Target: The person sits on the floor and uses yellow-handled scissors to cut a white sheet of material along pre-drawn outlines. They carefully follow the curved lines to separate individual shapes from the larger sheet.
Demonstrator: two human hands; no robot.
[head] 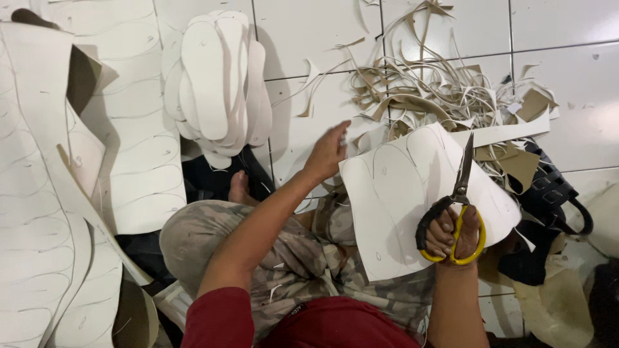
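Observation:
My right hand (pixel 454 233) grips black scissors with yellow handles (pixel 459 200), blades closed and pointing up. They rest over a white sheet (pixel 400 193) marked with sole outlines, which lies on my lap. My left hand (pixel 327 153) reaches forward past the sheet's upper left edge, its fingers loosely apart; whether it pinches a scrap is unclear. A stack of cut white sole shapes (pixel 216 80) lies on the tiled floor to the upper left of that hand.
A heap of thin beige and white trimmings (pixel 432 90) covers the tiles ahead. Large white sheets with traced outlines (pixel 58 180) lie at the left. A black bag (pixel 548 193) sits at the right. My legs in camouflage trousers (pixel 290 258) are crossed below.

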